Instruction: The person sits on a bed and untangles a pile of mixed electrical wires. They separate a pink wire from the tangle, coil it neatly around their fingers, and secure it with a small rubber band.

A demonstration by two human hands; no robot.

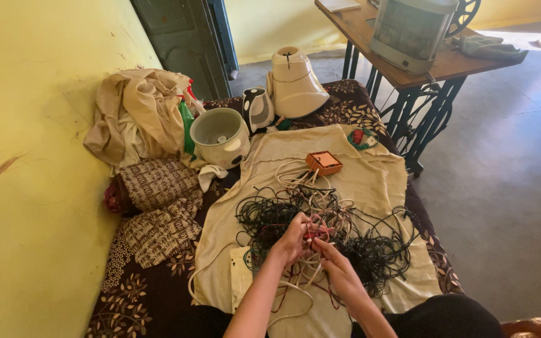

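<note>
Head view looks down on a bed (158,294) in a dark leaf-print cover, a cream cloth (370,178) spread across it. On that cloth sprawls a big tangle of black and white wires (345,231), an orange box (324,163) just beyond. Left hand (290,241) pinches into the middle of the knot; right hand (339,269) grips strands beside it, fingers curled around red and white wires (315,233).
</note>
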